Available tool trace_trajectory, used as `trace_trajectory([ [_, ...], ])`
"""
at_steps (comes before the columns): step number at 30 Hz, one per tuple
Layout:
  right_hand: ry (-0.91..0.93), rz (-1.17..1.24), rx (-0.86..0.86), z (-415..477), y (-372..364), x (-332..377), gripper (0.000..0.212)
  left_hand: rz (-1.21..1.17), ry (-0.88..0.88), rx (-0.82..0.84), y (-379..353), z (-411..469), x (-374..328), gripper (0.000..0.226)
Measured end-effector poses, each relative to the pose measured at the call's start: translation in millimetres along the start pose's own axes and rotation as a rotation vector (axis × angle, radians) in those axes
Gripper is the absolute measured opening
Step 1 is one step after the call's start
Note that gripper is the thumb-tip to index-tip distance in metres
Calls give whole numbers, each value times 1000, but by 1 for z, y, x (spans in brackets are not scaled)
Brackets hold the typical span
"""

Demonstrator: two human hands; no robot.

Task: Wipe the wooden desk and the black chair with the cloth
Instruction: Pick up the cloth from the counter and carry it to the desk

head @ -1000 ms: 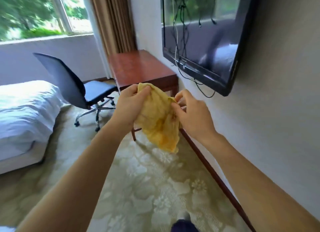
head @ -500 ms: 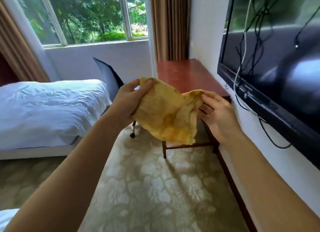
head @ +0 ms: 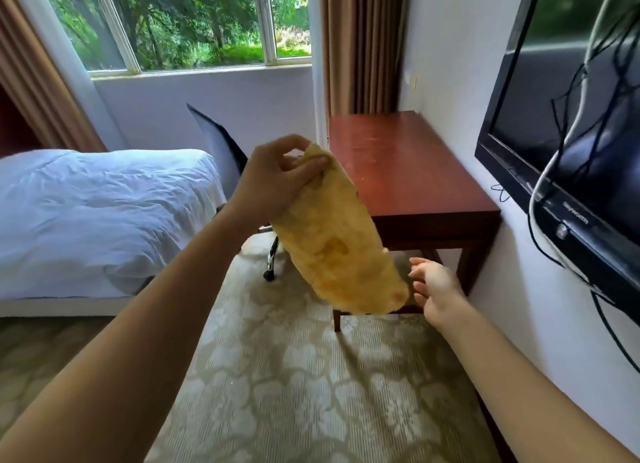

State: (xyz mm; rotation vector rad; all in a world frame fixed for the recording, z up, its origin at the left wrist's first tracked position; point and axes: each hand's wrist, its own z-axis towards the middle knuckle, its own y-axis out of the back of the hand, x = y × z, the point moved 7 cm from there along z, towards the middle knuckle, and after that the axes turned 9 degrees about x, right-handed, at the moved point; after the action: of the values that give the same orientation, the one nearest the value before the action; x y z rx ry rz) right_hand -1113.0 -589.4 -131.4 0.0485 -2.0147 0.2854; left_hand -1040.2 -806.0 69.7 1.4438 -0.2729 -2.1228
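My left hand (head: pixel 273 178) pinches the top edge of a yellow cloth (head: pixel 336 244), which hangs down and to the right in the air in front of the desk. My right hand (head: pixel 434 288) hovers below and right of the cloth's lower end, fingers spread, holding nothing. The reddish wooden desk (head: pixel 408 172) stands against the right wall, its top bare. The black chair (head: pixel 216 140) stands left of the desk, mostly hidden behind my left hand and the cloth; its backrest and one chrome leg with a castor show.
A bed with white bedding (head: pixel 100 213) fills the left side. A black wall-mounted TV (head: pixel 568 144) with dangling cables juts out on the right above the desk's near end. Brown curtains (head: pixel 360 43) and a window lie behind. Patterned carpet (head: pixel 304 386) covers the floor.
My right hand has let go of the cloth and dropped lower. The cloth now hangs from my left hand alone. I have come closer to the desk.
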Motion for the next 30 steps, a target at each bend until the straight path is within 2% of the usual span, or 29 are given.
trace_trajectory([
  [1, 81, -112, -24, 8, -6, 8, 34, 60, -36, 28, -1, 9, 7, 10],
  [2, 198, -177, 24, 18, -22, 23, 36, 116, -72, 66, -1, 22, 15, 10],
  [5, 453, -312, 423, 37, -95, 72, 34, 315, -172, 209, 0, 61, 41, 9],
  [7, 492, -468, 686, 45, -144, 91, 39, 408, -238, 299, 6, 86, 55, 10],
  [8, 489, -541, 762, 51, -163, 96, 40, 438, -269, 339, 9, 97, 61, 10],
  [11, 406, -611, 819, 84, -203, 105, 37, 511, -329, 436, 25, 134, 86, 15],
  [16, 354, -739, 680, 146, -235, 107, 19, 564, -382, 456, 54, 191, 131, 31],
  [19, 326, -643, 677, 171, -248, 109, 27, 464, -217, 336, 75, 224, 172, 29],
  [22, 282, -466, 689, 196, -259, 110, 41, 122, 108, 204, 94, 246, 231, 22],
  [25, 200, -234, 711, 224, -270, 110, 40, -335, 441, 255, 84, 244, 292, 32],
  [28, 166, -33, 762, 250, -280, 114, 28, -583, 674, 254, 60, 228, 342, 37],
  [30, 177, 63, 811, 260, -285, 119, 29, -720, 804, 277, 40, 214, 363, 34],
])
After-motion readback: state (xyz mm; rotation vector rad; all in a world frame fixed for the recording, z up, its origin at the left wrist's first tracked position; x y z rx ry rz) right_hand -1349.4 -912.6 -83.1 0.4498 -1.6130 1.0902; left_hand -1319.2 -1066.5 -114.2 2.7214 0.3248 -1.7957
